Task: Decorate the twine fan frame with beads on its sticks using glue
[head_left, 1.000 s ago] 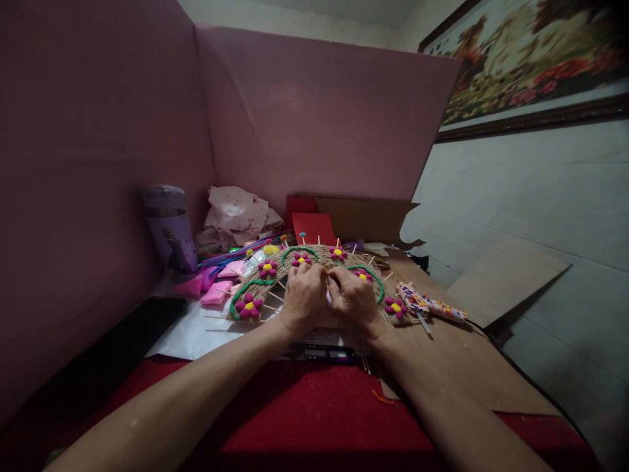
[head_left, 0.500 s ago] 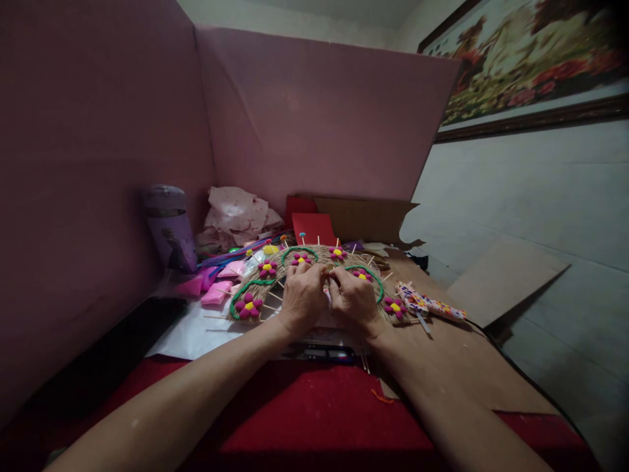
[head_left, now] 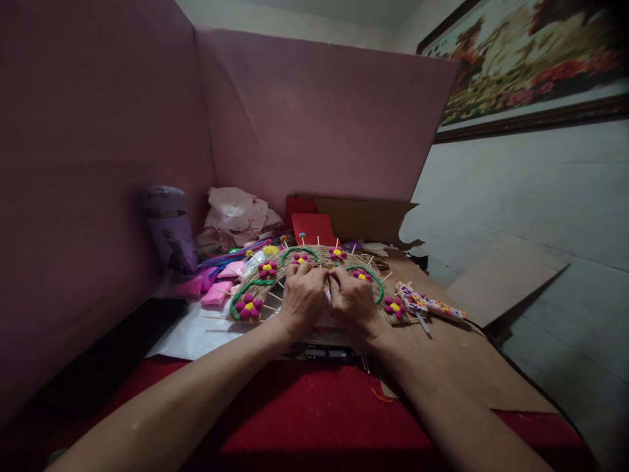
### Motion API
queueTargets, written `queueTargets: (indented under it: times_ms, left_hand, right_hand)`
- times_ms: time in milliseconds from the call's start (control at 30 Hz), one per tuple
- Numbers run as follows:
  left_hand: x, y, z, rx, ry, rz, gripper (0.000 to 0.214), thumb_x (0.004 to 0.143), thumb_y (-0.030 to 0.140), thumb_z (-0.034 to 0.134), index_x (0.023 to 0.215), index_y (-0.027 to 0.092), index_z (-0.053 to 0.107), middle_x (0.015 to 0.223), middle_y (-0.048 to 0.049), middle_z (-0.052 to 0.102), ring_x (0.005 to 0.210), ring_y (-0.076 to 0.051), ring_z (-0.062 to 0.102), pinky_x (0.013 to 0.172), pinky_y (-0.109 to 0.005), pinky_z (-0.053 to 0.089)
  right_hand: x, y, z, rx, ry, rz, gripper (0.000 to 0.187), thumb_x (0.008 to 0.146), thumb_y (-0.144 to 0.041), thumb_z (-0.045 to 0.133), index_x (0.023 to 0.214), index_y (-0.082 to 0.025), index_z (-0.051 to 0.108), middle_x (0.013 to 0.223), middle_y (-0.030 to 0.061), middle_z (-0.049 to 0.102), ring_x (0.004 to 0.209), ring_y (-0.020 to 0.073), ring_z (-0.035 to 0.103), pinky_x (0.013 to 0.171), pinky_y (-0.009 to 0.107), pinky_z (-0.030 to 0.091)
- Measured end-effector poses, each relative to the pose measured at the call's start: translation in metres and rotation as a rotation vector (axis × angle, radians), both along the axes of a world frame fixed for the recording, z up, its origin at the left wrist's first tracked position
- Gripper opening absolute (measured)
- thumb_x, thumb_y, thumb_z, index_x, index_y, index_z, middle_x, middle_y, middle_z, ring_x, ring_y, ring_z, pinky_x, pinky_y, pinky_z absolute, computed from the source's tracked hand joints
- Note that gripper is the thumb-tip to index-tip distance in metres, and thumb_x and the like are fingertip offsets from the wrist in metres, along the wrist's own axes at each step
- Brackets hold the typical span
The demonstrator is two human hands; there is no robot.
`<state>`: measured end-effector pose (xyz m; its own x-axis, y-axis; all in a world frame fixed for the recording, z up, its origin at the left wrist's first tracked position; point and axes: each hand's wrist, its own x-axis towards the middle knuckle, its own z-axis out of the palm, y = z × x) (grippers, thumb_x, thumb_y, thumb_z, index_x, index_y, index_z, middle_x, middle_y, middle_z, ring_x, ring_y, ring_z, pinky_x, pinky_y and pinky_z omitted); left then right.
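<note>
My left hand (head_left: 304, 295) and my right hand (head_left: 352, 298) meet over the middle of a twine-wrapped arch (head_left: 324, 254). Thumbs and fingertips are pinched together on both hands; what they grip is too small and too covered to name. Several magenta flowers (head_left: 248, 306) with yellow centres sit on the arch, and wavy green strips (head_left: 380, 288) run between them. Thin wooden sticks (head_left: 318, 240) poke out from its edges, a few tipped with coloured blobs such as a blue one (head_left: 302, 235). My hands hide the arch's inner middle.
A flower-patterned glue gun (head_left: 432, 306) lies right of the arch on brown cardboard (head_left: 457, 360). Dark-handled snips (head_left: 329, 354) lie near my wrists. Pink packets (head_left: 216, 293) and a purple tumbler (head_left: 170, 229) stand left. Red card (head_left: 312, 226) and crumpled plastic (head_left: 236, 213) are behind.
Both hands stay over the same spot, with only a slight shift at the fingertips. The arch and the things around it have not moved.
</note>
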<state>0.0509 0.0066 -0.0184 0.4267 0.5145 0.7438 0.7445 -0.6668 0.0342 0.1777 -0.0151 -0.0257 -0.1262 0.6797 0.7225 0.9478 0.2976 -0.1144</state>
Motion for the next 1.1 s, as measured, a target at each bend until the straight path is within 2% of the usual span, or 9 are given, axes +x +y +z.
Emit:
queueTargets:
  times_ms: [167,433,800,967,1100]
  left_hand:
    - [0.0001,-0.0007,0.0014,-0.011,-0.033,-0.013,0.016,0.082,0.018,0.045,0.085,0.017,0.061,0.079,-0.0077,0.063,0.085,-0.022,0.051,0.079,-0.037,0.033]
    - [-0.0012,0.0052,-0.0022,-0.001,-0.076,-0.003,0.021,0.085,0.020,0.041,0.084,0.018,0.061,0.077,-0.0068,0.062,0.081,-0.021,0.051,0.076,-0.036,0.031]
    - [-0.0021,0.0078,-0.0016,-0.019,-0.112,-0.055,0.022,0.086,0.021,0.042,0.076,0.017,0.062,0.074,-0.0057,0.062,0.077,-0.019,0.052,0.078,-0.035,0.033]
    - [-0.0002,0.0070,-0.0009,-0.070,-0.180,-0.071,0.017,0.083,0.020,0.048,0.076,0.016,0.063,0.076,-0.0058,0.062,0.078,-0.018,0.053,0.077,-0.034,0.036]
    - [-0.0012,0.0071,0.0003,-0.046,-0.187,-0.098,0.018,0.082,0.019,0.049,0.075,0.016,0.065,0.074,-0.0052,0.062,0.076,-0.018,0.053,0.077,-0.033,0.036]
  right_hand:
    - [-0.0006,0.0001,-0.0013,0.003,-0.011,-0.009,0.018,0.087,-0.020,0.037,0.087,-0.016,0.055,0.068,0.0045,0.065,0.059,0.0156,0.059,0.053,0.024,0.030]
    - [-0.0019,-0.0019,0.0015,-0.003,0.008,-0.042,0.020,0.088,-0.023,0.036,0.087,-0.017,0.054,0.065,0.0034,0.063,0.057,0.0156,0.059,0.052,0.024,0.028]
    - [-0.0019,-0.0017,0.0024,-0.019,-0.026,-0.063,0.020,0.089,-0.025,0.036,0.086,-0.018,0.055,0.062,0.0020,0.063,0.056,0.0152,0.058,0.051,0.025,0.025]
    - [-0.0011,-0.0023,0.0018,-0.024,-0.011,-0.035,0.020,0.088,-0.025,0.036,0.089,-0.018,0.054,0.067,0.0024,0.065,0.059,0.0146,0.059,0.052,0.024,0.027]
    - [-0.0016,-0.0023,0.0017,-0.030,-0.017,-0.042,0.019,0.087,-0.023,0.036,0.090,-0.017,0.055,0.066,0.0024,0.065,0.058,0.0148,0.059,0.051,0.025,0.025]
